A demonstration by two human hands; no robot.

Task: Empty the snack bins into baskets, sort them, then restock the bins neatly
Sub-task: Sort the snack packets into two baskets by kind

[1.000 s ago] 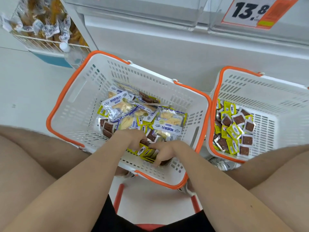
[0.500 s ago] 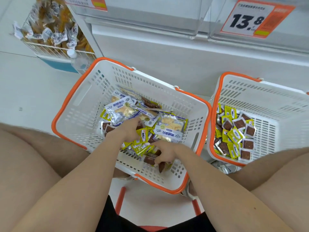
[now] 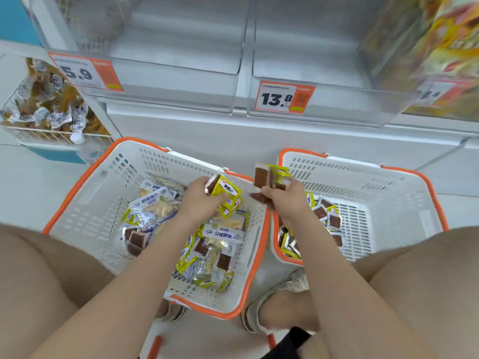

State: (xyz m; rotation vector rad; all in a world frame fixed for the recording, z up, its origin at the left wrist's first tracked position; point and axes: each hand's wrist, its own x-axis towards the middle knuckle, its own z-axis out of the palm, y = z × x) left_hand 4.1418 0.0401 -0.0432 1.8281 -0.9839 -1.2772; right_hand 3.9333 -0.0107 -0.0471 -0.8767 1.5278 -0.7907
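1. right hand (image 3: 287,200) is pinching a fan of brown-and-yellow packets (image 3: 269,176), fingers curled round their lower ends. left hand (image 3: 201,203) is gripping a bunch (image 3: 225,190) of the same kind. both hands are hanging near the line where the two baskets meet.
2. bins (image 3: 181,60) of clear plastic are sitting on the shelf beyond the baskets, with price tags (image 3: 283,98) on their fronts. by my reading the work is sitting in the sorting stage, with restocking not yet begun.
3. left basket (image 3: 85,203) and right basket (image 3: 363,177) are standing side by side on the floor, their near rims just beside each other.
4. mixed pile (image 3: 212,244) is lying in the left basket: pale bags among small brown-and-yellow packs. sorted pile (image 3: 326,216) is lying in the right basket and is showing only the small kind.
5. the coming move is turning on one relation: the sorted pile is lying to the right of both hands and a little toward the person. the right hand is the nearer one, hovering just over that basket's left rim, so a short drop to the right is looking enough. the left hand is hanging over the far right corner of the left basket and is needing to cross both rims.
6. the fan is standing roughly upright, long edges pointing away from the person, so the packets are likely landing scattered unless they are being laid flat.
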